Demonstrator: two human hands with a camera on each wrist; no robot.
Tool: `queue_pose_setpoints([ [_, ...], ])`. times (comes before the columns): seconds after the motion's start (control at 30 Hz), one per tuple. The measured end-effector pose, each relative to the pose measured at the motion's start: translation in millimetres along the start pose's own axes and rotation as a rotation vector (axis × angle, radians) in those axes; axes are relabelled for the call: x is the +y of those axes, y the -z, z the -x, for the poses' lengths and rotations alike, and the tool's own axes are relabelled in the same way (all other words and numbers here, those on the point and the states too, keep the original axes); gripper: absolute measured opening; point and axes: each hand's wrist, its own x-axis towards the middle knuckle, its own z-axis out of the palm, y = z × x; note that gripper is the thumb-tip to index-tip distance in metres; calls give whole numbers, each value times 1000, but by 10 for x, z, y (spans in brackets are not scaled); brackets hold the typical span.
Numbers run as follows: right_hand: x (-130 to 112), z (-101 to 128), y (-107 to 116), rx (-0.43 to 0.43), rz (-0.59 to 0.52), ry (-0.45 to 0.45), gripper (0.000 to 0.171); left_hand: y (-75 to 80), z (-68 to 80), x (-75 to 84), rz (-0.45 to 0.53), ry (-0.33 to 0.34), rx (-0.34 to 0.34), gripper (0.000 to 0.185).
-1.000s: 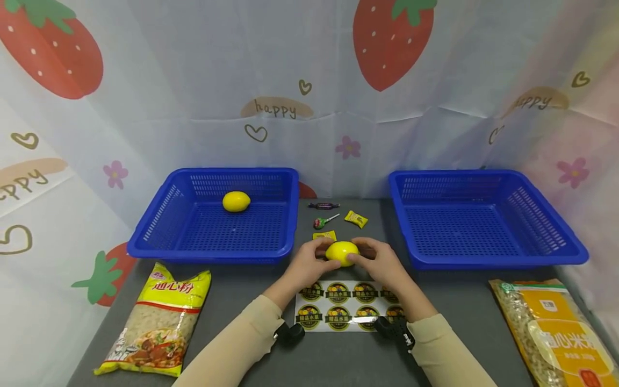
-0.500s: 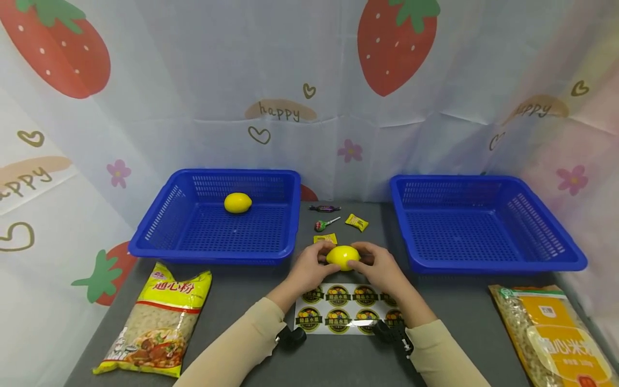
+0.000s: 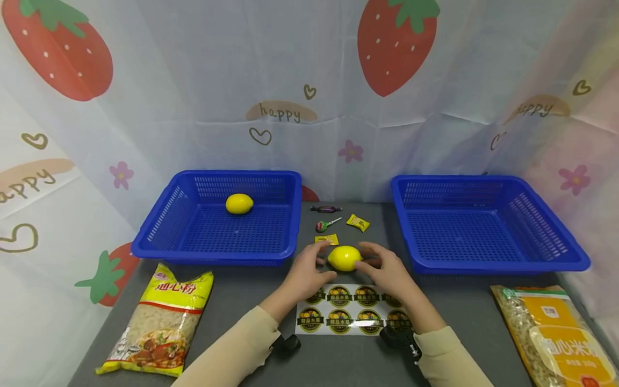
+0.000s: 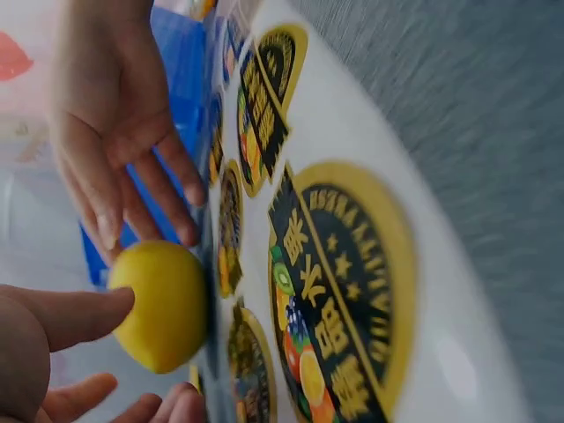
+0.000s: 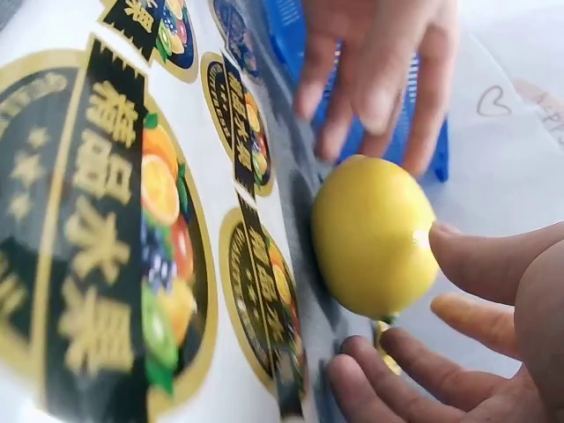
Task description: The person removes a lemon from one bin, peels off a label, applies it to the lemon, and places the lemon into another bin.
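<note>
A yellow lemon (image 3: 345, 258) rests on the table (image 3: 333, 359) between the left hand (image 3: 306, 273) and right hand (image 3: 387, 270), each grip wide; right-thumb contact seems likely. A sticker sheet (image 3: 354, 310) lies nearby.

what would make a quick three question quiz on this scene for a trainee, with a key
1. True or false: in the head view, a lemon lies in the left blue basket.
2. Which thing is between the left hand and the right hand?
a) a patterned curtain
b) a red-striped bag
c) a second lemon
3. How many small yellow packets lie between the left blue basket and the right blue basket?

Key: 1 true; 2 c; 3 two.
</note>
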Motion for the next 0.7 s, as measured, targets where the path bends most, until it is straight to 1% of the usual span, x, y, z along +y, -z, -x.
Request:
queue_pose_setpoints([
  [0.1, -27, 119, 33, 15, 68, -27, 53, 42, 184, 8, -64, -35, 8, 63],
  [0.23, -70, 230, -8, 29, 225, -27, 45, 86, 392, -11, -170, -60, 21, 60],
  [0.3, -82, 252, -70, 20, 306, -6, 42, 101, 452, -38, -209, -59, 27, 59],
  [0.47, -124, 288, -270, -19, 444, 59, 35, 148, 554, -92, -240, -52, 30, 61],
  [0.57, -157, 298, -324, -33, 459, 56, 31, 174, 588, -105, -252, -47, 33, 62],
  [0.63, -185, 305, -309, -48, 416, 37, 32, 187, 598, -111, -256, -53, 33, 60],
  [0.7, -202, 306, -255, -79, 350, 29, 32, 194, 602, -118, -245, -61, 26, 58],
])
